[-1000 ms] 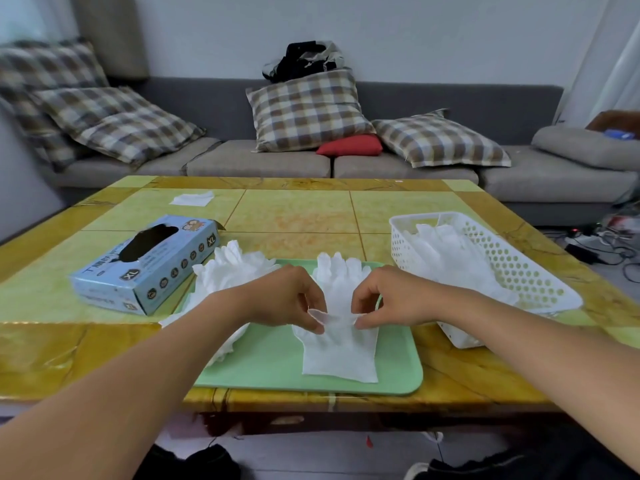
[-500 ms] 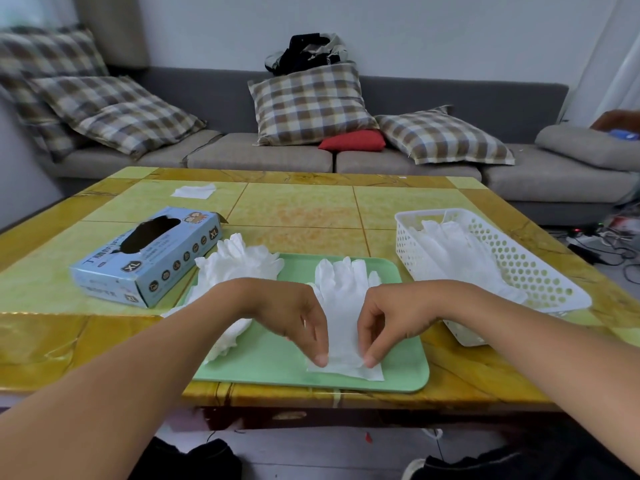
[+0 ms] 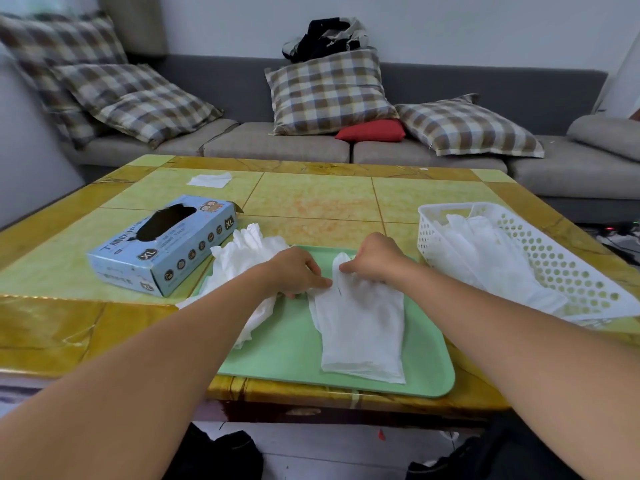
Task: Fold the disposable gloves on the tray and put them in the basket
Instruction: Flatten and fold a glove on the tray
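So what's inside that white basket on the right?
The white basket holds a heap of white disposable gloves, some draped toward its near end. How many there are, and whether anything lies beneath them, cannot be seen: the heap covers the bottom.

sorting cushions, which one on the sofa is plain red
The small red cushion, wedged between two checked pillows in the sofa's middle; it alone has no check pattern.

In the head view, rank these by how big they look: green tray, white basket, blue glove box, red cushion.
1. green tray, largest
2. white basket and blue glove box: they look about alike, so no ranking
3. red cushion, smallest, though it lies farthest from the camera
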Tool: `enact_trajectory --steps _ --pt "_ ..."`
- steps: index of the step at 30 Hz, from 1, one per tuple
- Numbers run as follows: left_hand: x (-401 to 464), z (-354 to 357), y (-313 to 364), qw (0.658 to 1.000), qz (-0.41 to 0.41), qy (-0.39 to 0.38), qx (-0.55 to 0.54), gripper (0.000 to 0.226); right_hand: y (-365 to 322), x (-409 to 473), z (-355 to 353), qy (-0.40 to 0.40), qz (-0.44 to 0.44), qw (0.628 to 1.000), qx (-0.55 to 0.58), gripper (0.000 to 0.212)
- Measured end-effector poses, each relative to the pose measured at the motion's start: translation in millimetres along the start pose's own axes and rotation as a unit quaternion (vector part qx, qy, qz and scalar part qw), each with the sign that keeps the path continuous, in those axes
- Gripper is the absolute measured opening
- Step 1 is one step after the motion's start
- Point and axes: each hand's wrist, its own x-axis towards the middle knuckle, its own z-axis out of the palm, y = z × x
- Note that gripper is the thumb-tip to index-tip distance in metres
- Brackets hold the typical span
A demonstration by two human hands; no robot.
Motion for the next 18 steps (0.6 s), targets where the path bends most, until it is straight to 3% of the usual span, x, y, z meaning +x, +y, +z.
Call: enact_trajectory --steps 3,10,12,15,18 --pt "0.7 -1.9 -3.1 0.999 0.019 -0.047 -0.012 0.026 0.8 3.2 5.1 -0.025 0.017 0.999 0.023 0.030" --pt "-1.8 -8.9 -9.6 0.996 0.052 -0.063 -0.029 0.002 5.3 -3.0 0.3 -0.025 -0.015 0.991 0.128 0.009" --pt "-5.9 -16.1 -11.7 0.994 0.060 -0.091 -0.028 0.012 6.7 -5.4 3.2 -0.028 -0.021 0.992 0.121 0.011" --pt "-8.7 -23.5 -16.3 0.989 0.079 -0.122 -0.006 0.046 7.0 -3.4 5.1 -0.021 -0.016 0.994 0.104 0.017" --pt "-6.4 -18.8 -17.3 0.991 0.103 -0.088 0.007 0.047 2.0 -2.6 1.4 0.025 -0.062 0.993 0.102 0.025"
